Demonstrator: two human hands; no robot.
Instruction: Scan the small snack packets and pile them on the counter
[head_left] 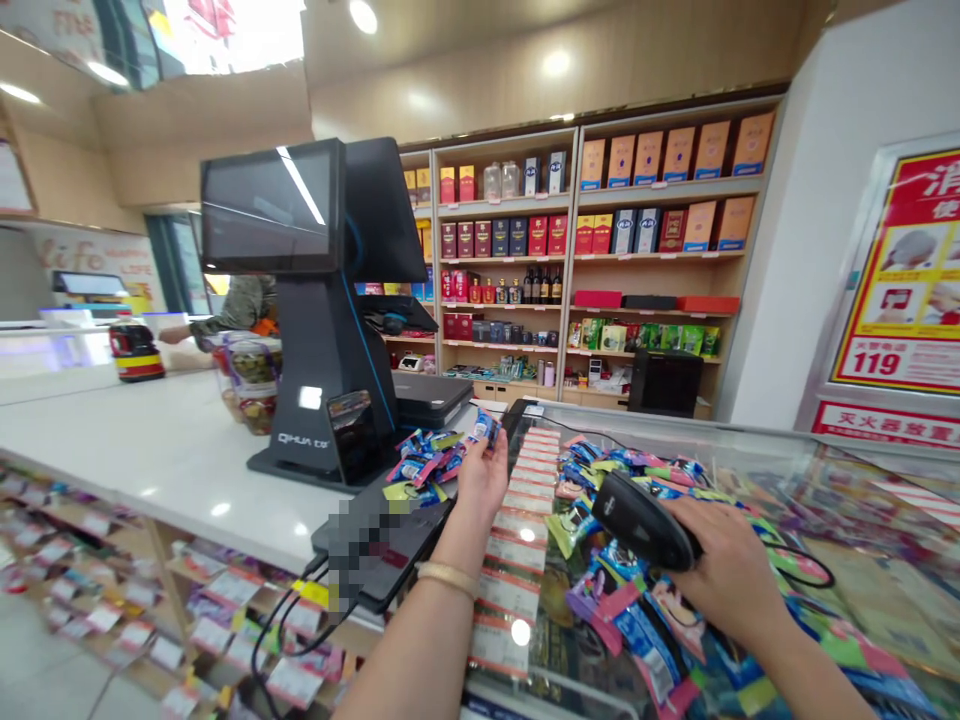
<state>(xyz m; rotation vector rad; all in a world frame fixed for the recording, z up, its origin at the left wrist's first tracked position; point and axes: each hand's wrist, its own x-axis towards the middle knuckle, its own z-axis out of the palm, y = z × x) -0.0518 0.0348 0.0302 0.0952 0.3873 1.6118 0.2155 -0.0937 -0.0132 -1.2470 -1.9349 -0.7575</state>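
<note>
My left hand [481,472] is raised beside the checkout terminal, its fingers closed on a small blue snack packet [486,428]. Just left of it, a small pile of similar packets [427,462] lies on a dark flat device. My right hand [726,562] grips a black handheld barcode scanner [641,518] by its handle, the head pointing left. Beneath the scanner, many blue, pink and green packets [649,640] are spread over the glass counter [847,540]. The scanner and right hand hide part of that heap.
The black checkout terminal [319,330] stands on the white counter [165,450], with a tub of snacks [253,375] and a dark bottle [136,348] behind. Cables [281,625] hang at the counter's edge. Another person's sleeve [244,310] shows behind the terminal. Shelves of boxes [510,240] line the back wall.
</note>
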